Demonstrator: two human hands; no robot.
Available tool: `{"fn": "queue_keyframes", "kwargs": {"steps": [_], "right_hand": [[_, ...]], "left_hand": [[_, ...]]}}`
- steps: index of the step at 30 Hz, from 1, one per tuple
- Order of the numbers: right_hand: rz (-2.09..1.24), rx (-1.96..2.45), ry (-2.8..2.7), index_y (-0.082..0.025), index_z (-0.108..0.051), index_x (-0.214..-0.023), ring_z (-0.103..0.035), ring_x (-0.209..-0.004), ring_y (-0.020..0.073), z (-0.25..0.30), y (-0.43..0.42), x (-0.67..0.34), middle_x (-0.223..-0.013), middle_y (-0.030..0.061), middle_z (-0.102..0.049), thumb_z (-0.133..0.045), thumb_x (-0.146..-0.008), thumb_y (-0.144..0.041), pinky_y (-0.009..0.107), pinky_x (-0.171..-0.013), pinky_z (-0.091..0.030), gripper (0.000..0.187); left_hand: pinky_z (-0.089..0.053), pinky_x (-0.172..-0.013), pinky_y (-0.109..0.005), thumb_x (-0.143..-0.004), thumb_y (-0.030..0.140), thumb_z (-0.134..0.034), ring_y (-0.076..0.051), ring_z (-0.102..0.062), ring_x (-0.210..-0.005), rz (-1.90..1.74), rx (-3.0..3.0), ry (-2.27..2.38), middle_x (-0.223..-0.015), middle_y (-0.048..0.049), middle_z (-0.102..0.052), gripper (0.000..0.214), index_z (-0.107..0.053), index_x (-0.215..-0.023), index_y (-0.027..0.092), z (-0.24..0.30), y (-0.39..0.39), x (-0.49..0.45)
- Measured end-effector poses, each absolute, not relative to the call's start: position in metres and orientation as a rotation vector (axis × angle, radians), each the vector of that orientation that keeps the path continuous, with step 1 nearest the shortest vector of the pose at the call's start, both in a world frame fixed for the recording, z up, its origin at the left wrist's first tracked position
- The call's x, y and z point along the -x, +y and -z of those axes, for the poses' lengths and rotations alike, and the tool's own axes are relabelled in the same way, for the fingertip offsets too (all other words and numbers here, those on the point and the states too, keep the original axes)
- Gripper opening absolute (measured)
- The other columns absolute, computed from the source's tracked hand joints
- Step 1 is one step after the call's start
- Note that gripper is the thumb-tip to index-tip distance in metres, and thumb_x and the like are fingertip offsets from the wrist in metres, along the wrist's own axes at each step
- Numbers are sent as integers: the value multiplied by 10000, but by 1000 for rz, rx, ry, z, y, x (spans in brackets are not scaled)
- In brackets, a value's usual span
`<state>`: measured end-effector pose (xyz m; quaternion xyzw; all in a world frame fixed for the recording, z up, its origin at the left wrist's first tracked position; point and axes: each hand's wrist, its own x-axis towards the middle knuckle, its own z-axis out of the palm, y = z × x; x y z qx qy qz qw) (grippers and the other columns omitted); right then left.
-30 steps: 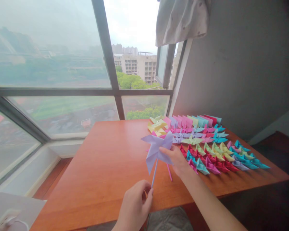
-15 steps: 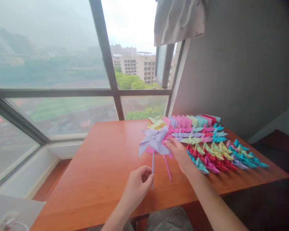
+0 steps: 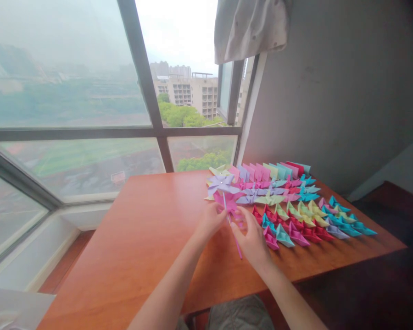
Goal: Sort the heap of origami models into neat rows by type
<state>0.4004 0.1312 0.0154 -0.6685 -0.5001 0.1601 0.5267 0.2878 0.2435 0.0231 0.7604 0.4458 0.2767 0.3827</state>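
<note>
A purple paper pinwheel [image 3: 221, 183] lies tilted on the far pile of folded papers, its thin stick running down to my left hand [image 3: 211, 220]. That hand pinches the stick just below the wheel. Under it lies a pink pinwheel [image 3: 227, 200], and its pink stick [image 3: 237, 246] rests on the wooden table [image 3: 147, 247]. My right hand [image 3: 250, 238] hovers beside the pink stick with its fingers loosely apart, pointing at the pinwheels and holding nothing I can see.
Rows of several coloured origami boats [image 3: 303, 222] and folded pieces [image 3: 271, 173] cover the table's right half. A large window [image 3: 72, 114] runs behind the table and a grey wall [image 3: 337, 91] stands at the right. A white object [image 3: 7, 311] sits at the lower left.
My left hand moved forward and laid the purple pinwheel down on the far pile. My right hand let go of its blades and dropped beside the pink stick. The view shifted slightly right.
</note>
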Motion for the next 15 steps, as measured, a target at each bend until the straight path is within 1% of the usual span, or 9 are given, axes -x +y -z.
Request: {"fn": "queue_keyframes", "kwargs": {"steps": [4,7,10,13,15], "right_hand": [[-416,1541,-1199,-214,-592,-1219,-619,-1033,252,-22,129,-393,-1166,116,-649,-579,-839,-316,410,-905,-511,394],[-486,1489,-1239,-221,-635,-1131,-631,-957,239,-25,132,-381,-1074,98,-679,-561,-855,-304,373,-827,-523,298],[-548,1463,-1290,-224,-663,-1039,-637,-884,217,-23,141,-364,-984,74,-693,-545,-859,-294,329,-747,-518,227],[-593,1473,-1335,-218,-679,-936,-640,-841,206,-21,154,-343,-919,61,-698,-528,-858,-273,311,-719,-498,179],[-636,1479,-1356,-216,-680,-901,-643,-803,197,-20,162,-329,-887,52,-704,-519,-858,-260,307,-712,-486,172]], "left_hand": [[-377,-539,-234,-807,307,-578,-159,-594,-589,-707,-2008,1096,-621,-22,-667,223,-707,-732,142,-30,229,-281],[-374,-544,-227,-818,274,-554,-148,-586,-590,-723,-2049,1057,-633,-5,-668,199,-702,-744,164,-34,217,-261],[-390,-565,-228,-827,233,-529,-144,-589,-593,-761,-2055,1078,-654,-2,-683,192,-709,-794,175,-35,210,-236],[-420,-589,-230,-844,224,-512,-150,-614,-623,-807,-2037,1104,-727,-16,-716,207,-711,-865,175,-33,208,-213],[-438,-605,-232,-862,228,-499,-156,-628,-651,-833,-2026,1105,-783,-27,-732,221,-709,-902,173,-31,209,-199]]}}
